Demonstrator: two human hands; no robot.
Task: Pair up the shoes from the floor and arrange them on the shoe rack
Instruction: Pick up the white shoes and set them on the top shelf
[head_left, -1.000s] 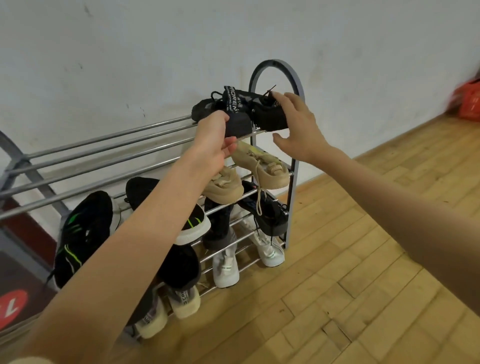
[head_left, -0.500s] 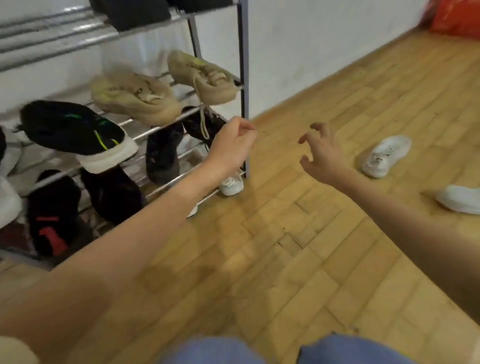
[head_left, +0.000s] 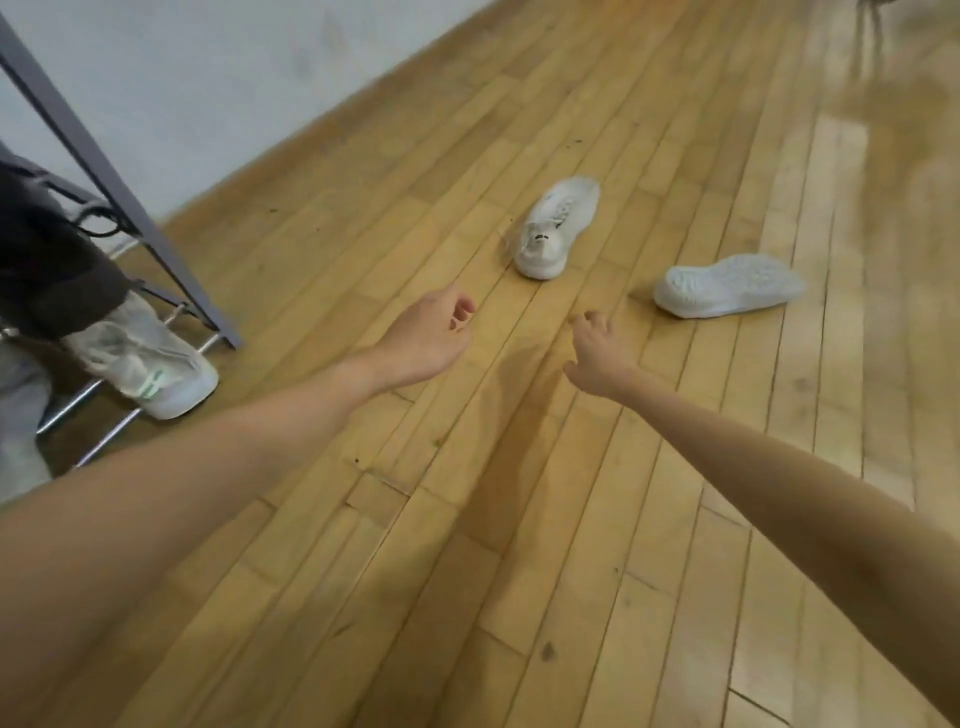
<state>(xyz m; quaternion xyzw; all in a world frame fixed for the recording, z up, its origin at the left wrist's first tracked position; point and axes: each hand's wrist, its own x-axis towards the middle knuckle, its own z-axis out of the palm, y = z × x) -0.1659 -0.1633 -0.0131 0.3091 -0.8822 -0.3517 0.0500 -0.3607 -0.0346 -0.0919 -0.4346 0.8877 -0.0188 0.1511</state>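
Note:
Two white sneakers lie on the wooden floor ahead of me. One white sneaker (head_left: 556, 226) stands upright with its laces showing. The other white sneaker (head_left: 730, 285) lies on its side to the right, sole toward me. My left hand (head_left: 434, 338) is stretched out low over the floor, empty, fingers loosely curled, a short way short of the upright sneaker. My right hand (head_left: 597, 356) reaches forward too, empty with fingers apart, below and left of the tipped sneaker. The shoe rack (head_left: 124, 187) shows only its right end at the left edge.
On the rack's lowest bars sits a white shoe with green trim (head_left: 150, 364), with a dark shoe (head_left: 47, 260) above it. A pale wall (head_left: 208, 78) runs behind the rack. Wooden floor (head_left: 519, 519) stretches around the sneakers.
My hands let go of the black shoes on the rack's top shelf and dropped toward the floor. My view swung right and down, bringing the two white sneakers closer.

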